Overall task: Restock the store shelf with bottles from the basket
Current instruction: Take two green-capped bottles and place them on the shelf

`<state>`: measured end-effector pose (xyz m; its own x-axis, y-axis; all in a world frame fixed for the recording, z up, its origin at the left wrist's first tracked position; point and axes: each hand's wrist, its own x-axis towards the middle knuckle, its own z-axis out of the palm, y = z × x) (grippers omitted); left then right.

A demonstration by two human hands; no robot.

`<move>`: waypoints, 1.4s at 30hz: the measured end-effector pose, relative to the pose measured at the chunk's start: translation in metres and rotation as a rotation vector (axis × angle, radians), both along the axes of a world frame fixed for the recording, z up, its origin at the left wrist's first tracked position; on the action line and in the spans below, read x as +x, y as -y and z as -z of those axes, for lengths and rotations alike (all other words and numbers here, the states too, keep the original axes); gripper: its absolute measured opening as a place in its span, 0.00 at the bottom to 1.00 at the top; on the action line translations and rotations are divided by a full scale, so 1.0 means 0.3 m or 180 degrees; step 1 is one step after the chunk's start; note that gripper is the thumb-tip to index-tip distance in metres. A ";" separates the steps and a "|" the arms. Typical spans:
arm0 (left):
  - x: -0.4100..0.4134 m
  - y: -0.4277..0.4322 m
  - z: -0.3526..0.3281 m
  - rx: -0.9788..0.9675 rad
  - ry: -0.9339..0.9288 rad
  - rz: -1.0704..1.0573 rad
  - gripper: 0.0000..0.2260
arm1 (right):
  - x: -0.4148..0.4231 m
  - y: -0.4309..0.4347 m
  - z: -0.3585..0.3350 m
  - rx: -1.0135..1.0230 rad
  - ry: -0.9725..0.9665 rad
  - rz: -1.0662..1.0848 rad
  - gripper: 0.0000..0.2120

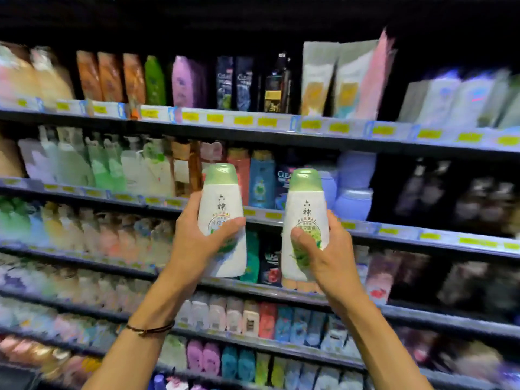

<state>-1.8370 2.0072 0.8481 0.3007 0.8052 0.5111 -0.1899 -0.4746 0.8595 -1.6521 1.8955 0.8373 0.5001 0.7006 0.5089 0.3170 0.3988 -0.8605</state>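
Note:
I hold two white bottles with pale green caps upright in front of the store shelf [309, 135]. My left hand [197, 243] grips the left bottle [222, 204] around its lower half, thumb across the label. My right hand [326, 257] grips the right bottle [305, 212] the same way, thumb on its green label. Both bottles stand level with the second shelf row, a hand's width apart. The basket is out of view.
Several shelf rows run across the view, packed with shampoo and body-wash bottles behind yellow price tags. A dark gap [439, 190] lies at the right of the second row, beside lilac bottles [354, 187]. A dark cord bracelet [152, 329] circles my left wrist.

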 end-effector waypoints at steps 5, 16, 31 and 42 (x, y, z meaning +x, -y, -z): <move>0.359 0.166 -0.089 0.0288 0.0015 0.0555 0.25 | 0.291 0.265 -0.079 0.0277 0.0122 0.0603 0.22; 1.156 0.518 -0.211 -0.0111 0.0692 0.1122 0.16 | 0.963 0.716 -0.188 0.0367 0.0087 0.0951 0.18; 1.595 0.497 -0.518 0.0980 0.0316 0.1351 0.17 | 1.455 0.689 -0.338 0.0534 -0.0126 0.0534 0.09; 1.727 0.359 -0.816 0.2098 -0.0048 0.0859 0.23 | 1.631 0.615 -0.563 0.0832 0.0378 0.0384 0.15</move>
<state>-1.3189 1.8994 1.0929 0.4569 0.2264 0.8602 -0.3643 -0.8346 0.4131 -1.1629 1.7110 1.0062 0.4980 0.4775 0.7239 0.4677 0.5551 -0.6879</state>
